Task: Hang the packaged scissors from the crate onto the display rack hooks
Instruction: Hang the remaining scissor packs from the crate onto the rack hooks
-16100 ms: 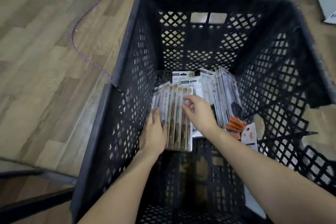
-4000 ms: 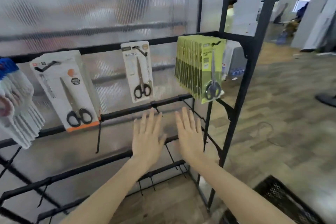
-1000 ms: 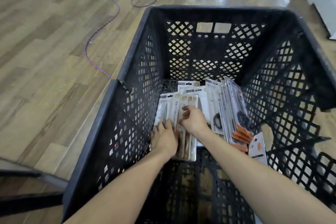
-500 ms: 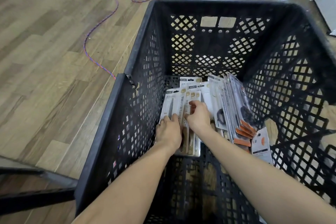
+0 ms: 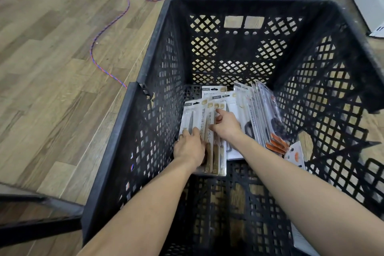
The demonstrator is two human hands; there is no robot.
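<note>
I reach deep into the crate (image 5: 133, 139) because the scissor packs (image 5: 209, 122) lie low on its floor, left of a leaning stack (image 5: 261, 114). My left hand (image 5: 190, 147) lies on the pile, fingers curled over the packs; my right hand (image 5: 225, 124) pinches one pack's edge to separate it, I judge

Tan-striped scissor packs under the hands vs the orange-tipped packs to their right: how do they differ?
The tan-striped packs lie nearly flat on the crate floor; the orange-tipped packs stand on edge, leaning. Left hand and right hand touch the tan-striped packs; the orange-tipped packs are untouched. Both are carded scissors inside the crate.
</note>
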